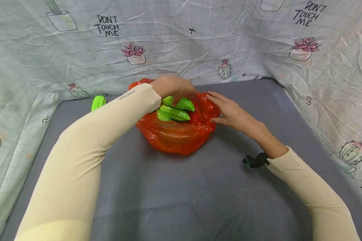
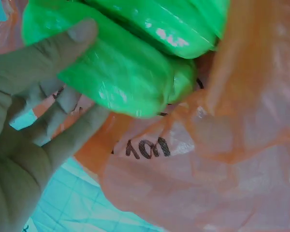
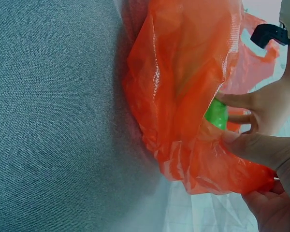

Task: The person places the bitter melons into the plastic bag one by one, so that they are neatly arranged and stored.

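An orange-red plastic bag point(image 1: 178, 142) sits mouth-up on the grey surface, with several green ribbed star fruits point(image 1: 175, 113) in its opening. My left hand point(image 1: 172, 86) reaches over the bag from the far left. In the left wrist view, its thumb lies on top of one star fruit point(image 2: 121, 72) and its fingers pass beneath, holding it among the others. My right hand point(image 1: 233, 115) is at the bag's right side. The right wrist view shows its thumb inside the rim and its fingers outside, gripping the plastic.
Another green ribbed fruit point(image 1: 98, 102) lies at the back left, partly behind the left sleeve point(image 1: 87, 130). A patterned cloth point(image 1: 175, 50) hangs behind and along both sides of the grey surface point(image 1: 175, 197). A black strap device point(image 1: 255, 160) is on the right wrist.
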The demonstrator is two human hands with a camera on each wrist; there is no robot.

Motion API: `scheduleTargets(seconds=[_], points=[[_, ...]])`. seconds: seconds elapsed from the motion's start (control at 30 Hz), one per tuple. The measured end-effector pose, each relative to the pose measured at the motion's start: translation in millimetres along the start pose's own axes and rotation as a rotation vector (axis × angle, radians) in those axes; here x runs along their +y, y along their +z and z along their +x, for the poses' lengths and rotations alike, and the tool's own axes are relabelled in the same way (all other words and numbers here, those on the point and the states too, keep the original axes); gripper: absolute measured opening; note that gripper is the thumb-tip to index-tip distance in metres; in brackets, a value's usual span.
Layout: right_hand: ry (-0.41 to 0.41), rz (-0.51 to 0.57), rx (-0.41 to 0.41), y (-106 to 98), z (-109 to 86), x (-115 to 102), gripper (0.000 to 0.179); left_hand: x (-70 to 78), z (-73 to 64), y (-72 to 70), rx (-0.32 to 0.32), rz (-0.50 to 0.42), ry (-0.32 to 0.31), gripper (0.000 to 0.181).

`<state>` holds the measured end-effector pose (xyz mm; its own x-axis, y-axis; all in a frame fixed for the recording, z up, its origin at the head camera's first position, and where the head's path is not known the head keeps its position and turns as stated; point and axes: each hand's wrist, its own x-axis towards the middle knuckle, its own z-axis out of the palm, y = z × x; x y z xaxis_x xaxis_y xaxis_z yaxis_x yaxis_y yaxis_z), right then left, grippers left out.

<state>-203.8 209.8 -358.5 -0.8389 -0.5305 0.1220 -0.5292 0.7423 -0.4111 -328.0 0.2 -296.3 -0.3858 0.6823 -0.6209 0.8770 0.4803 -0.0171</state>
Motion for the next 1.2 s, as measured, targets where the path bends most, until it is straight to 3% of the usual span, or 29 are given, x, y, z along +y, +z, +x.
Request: scheduleTargets(seconds=[0.13,0.23,0.37,0.47,0.6,0.8,1.03,1.2], points=[[-0.001,0.0,0.004,1,0.2,-1,0.084,0.8,-3.5,1.6,-0.022,-0.014,0.041,0.068],[0.003,0.007,-0.001,1,0.2,-1,0.085,1.1,-7.8,-0.4,-0.135,-0.107,0.031,0.068],[0.008,0.008,-0.007,0,-0.1,-2,0.085,1.0,-12.0,-3.5,-0.304,-0.245,-0.036,0.068],[0.01,0.004,-0.01,1,0.3,0,0.085,1.0,-12.1,-3.0,-0.342,-0.285,-0.037,0.067],[0.002,0.006,-0.004,1,0.0,0,0.085,1.1,-8.9,-1.4,-0.296,-0.252,0.008,0.068],[-0.016,0.006,0.011,-1,-0.8,-2,0.085,3.0,-4.2,2.0,-0.184,-0.069,0.067,0.066],[-0.034,0.009,0.009,0,1.3,-5,0.083,4.9,-1.0,9.0,-0.109,0.099,0.154,0.061],[-0.038,0.014,0.01,1,2.3,-7,0.083,-2.5,4.5,21.9,-0.038,0.115,0.21,0.058]])
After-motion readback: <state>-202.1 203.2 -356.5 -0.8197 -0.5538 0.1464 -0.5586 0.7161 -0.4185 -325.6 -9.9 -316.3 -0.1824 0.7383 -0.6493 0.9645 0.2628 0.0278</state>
